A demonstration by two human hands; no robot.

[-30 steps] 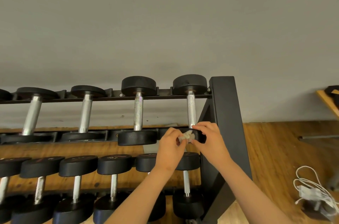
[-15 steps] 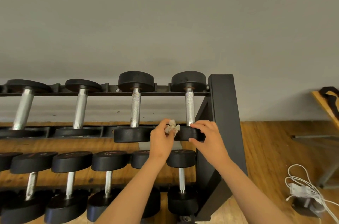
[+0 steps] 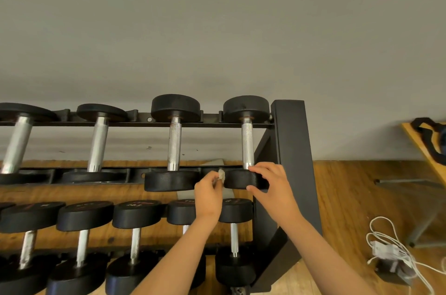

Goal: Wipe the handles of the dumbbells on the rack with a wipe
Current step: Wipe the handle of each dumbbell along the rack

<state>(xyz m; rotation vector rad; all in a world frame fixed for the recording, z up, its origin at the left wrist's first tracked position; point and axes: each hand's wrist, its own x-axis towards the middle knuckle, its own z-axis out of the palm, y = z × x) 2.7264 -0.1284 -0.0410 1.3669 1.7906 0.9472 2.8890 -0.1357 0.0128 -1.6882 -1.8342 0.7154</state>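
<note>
Plain grey wall (image 3: 217, 29) meeting a wooden plank floor (image 3: 350, 198) under soft, even light. At right, a slanted wooden board (image 3: 430, 132) carries a black strap (image 3: 426, 147). A grey metal bar (image 3: 410, 181) runs low beside it, and a bundled white cable (image 3: 386, 250) lies on the floor.

**Head cam: single view, close in**

One wide-angle head-mounted camera, facing forward at the dumbbell rack (image 3: 288, 140). Left hand (image 3: 208, 194) and right hand (image 3: 272, 188) sit close, lower centre. Grey wall (image 3: 217, 29) fills the frame above them; wooden floor (image 3: 350, 198) to their right.
</note>
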